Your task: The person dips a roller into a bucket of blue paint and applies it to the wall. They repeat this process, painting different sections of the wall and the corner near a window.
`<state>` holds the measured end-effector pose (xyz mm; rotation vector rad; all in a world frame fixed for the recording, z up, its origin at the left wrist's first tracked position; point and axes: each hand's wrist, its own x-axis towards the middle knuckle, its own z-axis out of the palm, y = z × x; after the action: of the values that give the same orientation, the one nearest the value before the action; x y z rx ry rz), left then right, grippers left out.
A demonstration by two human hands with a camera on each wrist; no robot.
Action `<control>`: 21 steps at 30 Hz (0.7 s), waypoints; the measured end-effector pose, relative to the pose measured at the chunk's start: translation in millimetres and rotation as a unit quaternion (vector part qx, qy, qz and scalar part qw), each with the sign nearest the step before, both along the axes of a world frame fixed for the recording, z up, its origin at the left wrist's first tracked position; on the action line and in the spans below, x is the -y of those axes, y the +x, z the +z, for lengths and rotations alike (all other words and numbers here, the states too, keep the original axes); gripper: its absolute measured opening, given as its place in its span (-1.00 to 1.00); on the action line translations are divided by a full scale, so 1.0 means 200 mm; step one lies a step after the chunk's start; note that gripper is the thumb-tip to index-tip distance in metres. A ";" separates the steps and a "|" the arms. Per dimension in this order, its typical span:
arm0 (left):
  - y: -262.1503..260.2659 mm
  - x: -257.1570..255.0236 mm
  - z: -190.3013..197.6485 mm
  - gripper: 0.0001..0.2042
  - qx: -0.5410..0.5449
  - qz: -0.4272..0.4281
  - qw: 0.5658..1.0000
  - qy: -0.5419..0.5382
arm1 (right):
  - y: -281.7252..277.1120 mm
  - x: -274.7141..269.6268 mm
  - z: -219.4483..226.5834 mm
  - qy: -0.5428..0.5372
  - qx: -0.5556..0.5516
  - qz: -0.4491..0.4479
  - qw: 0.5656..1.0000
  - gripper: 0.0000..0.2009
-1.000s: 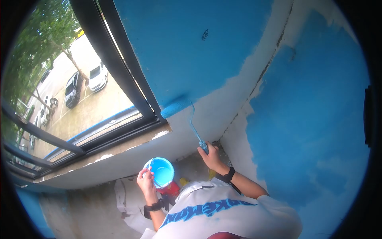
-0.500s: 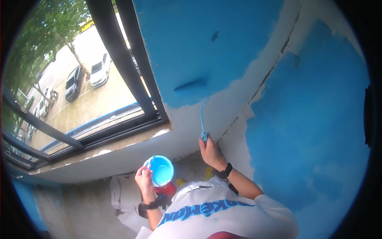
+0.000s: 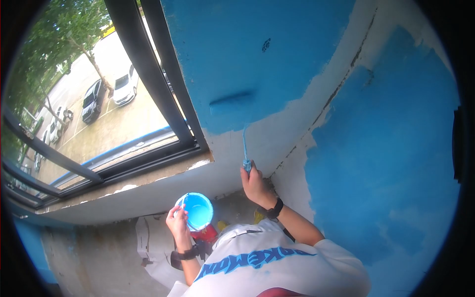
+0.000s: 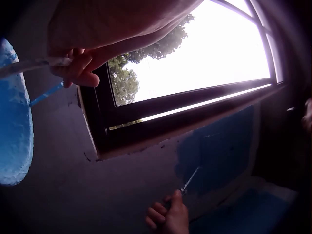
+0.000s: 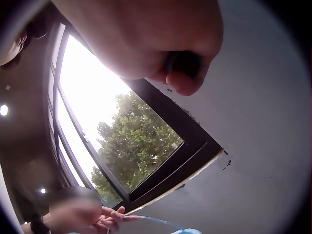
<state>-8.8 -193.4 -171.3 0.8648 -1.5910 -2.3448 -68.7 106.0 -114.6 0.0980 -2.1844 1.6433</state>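
Note:
In the head view my right hand point(image 3: 258, 185) grips the handle point(image 3: 247, 165) of a paint roller. Its thin blue-coated rod point(image 3: 245, 142) runs up to the wall, where the blue roller head blends into the blue paint above a dark shadow streak. My left hand point(image 3: 178, 223) holds a small bucket point(image 3: 212, 213) by its handle, tilted open toward me, with light blue paint inside. In the left wrist view the paint-smeared bucket point(image 4: 19, 131) hangs beside the left fingers. The right wrist view shows the right fingers point(image 5: 183, 84) curled round the dark end of the roller handle.
A dark-framed window point(image 3: 163, 148) with a rough sill point(image 3: 123, 190) stands left of the painted wall point(image 3: 277, 74). An unpainted white strip runs along the cracked corner, and blue covers much of the right wall point(image 3: 366, 148). A white sheet point(image 3: 151, 247) lies on the floor.
The roller has moved up from the lower paint edge near the window corner onto the blue area, then shifted slightly left. The left hand still holds the bucket at about the same place.

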 end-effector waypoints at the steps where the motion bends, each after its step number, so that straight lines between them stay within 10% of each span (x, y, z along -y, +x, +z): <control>1: 0.00 0.00 0.00 -0.76 -0.001 0.002 1.000 0.003 | 0.01 0.01 -0.06 0.006 0.007 -0.005 1.000 -0.87; 21: 0.04 -0.03 0.02 -0.78 0.008 0.001 1.000 0.000 | 0.10 0.12 0.14 -0.019 0.010 0.080 0.997 -0.86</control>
<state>0.0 -188.3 -166.7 0.8855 -1.5966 -2.3425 -47.7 81.2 -87.3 0.2539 -2.2078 1.7783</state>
